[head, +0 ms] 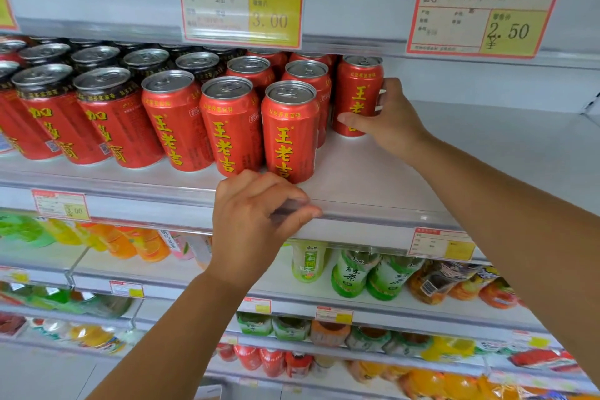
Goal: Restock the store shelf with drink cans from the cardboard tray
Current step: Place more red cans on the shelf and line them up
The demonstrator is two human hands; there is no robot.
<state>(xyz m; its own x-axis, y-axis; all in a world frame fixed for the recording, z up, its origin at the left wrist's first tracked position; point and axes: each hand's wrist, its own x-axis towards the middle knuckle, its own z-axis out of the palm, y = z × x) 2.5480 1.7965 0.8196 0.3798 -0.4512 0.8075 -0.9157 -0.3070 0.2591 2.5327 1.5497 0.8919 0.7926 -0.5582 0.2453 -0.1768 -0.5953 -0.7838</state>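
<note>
The red can [357, 91], yellow characters down its side, silver pull-tab lid up, stands upright, long axis vertical, on the white shelf [373, 172] at 3 o'clock of the other red cans [227, 120]. The right grip [391, 122] clasps it, thumb across its front. The left grip [256, 221] curls over the shelf's front edge at 6 o'clock. Above hang price tags [242, 5]; green bottles [354, 273] stand below.

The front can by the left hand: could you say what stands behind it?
More red cans line up behind the front can; the price rail hides the row's end.
</note>
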